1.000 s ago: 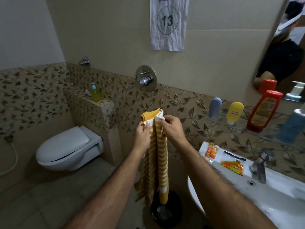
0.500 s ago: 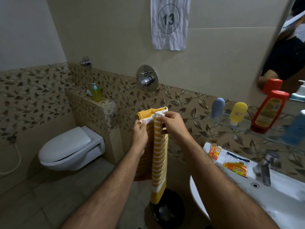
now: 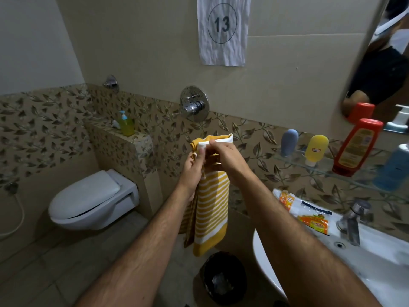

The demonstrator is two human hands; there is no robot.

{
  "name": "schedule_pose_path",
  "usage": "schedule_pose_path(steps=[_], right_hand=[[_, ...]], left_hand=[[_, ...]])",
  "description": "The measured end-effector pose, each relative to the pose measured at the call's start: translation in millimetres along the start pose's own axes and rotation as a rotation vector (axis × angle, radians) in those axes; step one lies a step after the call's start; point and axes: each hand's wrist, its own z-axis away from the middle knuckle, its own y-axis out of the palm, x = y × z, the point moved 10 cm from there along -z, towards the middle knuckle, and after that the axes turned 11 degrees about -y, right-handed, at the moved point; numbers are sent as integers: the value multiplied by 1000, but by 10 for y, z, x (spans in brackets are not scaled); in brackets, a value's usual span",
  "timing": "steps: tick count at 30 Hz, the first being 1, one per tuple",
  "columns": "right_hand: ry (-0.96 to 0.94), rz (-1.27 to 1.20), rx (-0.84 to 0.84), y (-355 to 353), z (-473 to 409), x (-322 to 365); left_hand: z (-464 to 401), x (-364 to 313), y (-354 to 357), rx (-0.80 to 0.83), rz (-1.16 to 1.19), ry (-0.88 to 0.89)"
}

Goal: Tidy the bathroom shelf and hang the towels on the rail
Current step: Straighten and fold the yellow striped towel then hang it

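Gripping the folded top of the towel [image 3: 211, 202], the left hand [image 3: 192, 167] and right hand [image 3: 225, 157] both had fingers curled round the cloth. It hung striped and yellow in front of the leaf-tiled wall, between the toilet [image 3: 88, 200] and sink [image 3: 365, 264], above a black bin [image 3: 223, 278]. Bottles stood on the glass shelf [image 3: 354, 177] to the right.

Striped woven cloth towel [image 3: 212, 207]

toilet [image 3: 88, 200] left | towel [image 3: 212, 196] centre | bin [image 3: 223, 278] below | sink [image 3: 365, 269] right
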Motion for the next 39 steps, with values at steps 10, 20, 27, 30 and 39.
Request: schedule_pose_path(steps=[10,20,27,30,39], right_hand=[[-258,-28,-378,-1005,178,305],[-121,-10,-35,-1806,531,462],[-191,160,-178,-2254,810,1051],[-240,233,-256,-2411,898,1234],[-357,270,-595,-2985,1188,1633]], left_hand=[[-20,-175,181,-32,84,-55],[-24,-543,1238,302,171,-90],[24,-763,1748,266,106,69],[45,-933,1851,217,42,211],[348,-448,2671,802,34,-85]])
